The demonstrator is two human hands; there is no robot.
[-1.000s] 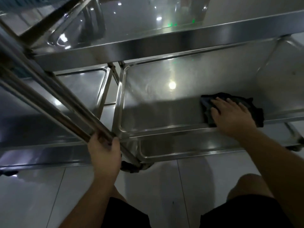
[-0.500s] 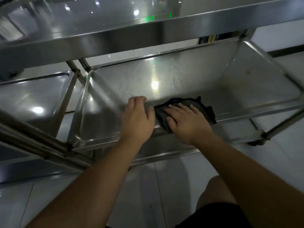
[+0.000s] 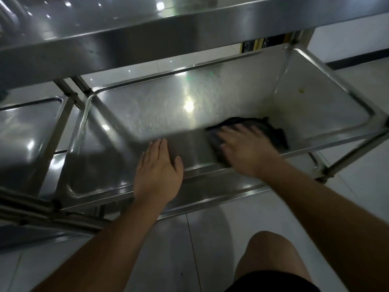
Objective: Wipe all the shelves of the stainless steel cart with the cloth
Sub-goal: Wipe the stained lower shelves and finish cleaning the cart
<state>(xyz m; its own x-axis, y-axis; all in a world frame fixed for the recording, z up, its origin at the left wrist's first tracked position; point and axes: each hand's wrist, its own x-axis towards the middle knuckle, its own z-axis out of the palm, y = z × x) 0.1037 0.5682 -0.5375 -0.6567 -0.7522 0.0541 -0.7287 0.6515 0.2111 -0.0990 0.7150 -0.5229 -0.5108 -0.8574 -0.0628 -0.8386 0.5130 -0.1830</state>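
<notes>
The stainless steel cart's middle shelf fills the centre of the head view, under the top shelf. A dark cloth lies on the middle shelf near its front edge, right of centre. My right hand presses flat on the cloth with spread fingers; it is motion-blurred. My left hand rests flat on the shelf's front part, fingers straight, left of the cloth and apart from it. The lowest shelf shows as a strip below the front rim.
A second steel cart stands close on the left, its frame tubes crossing the lower left. The cart's right leg slants down to a caster. A yellowish stain marks the shelf's back right. My knee is over the tiled floor.
My left hand left the neighbouring cart's tube and came to rest flat on the middle shelf. My right hand slid the cloth left, then back right. The view shifted right.
</notes>
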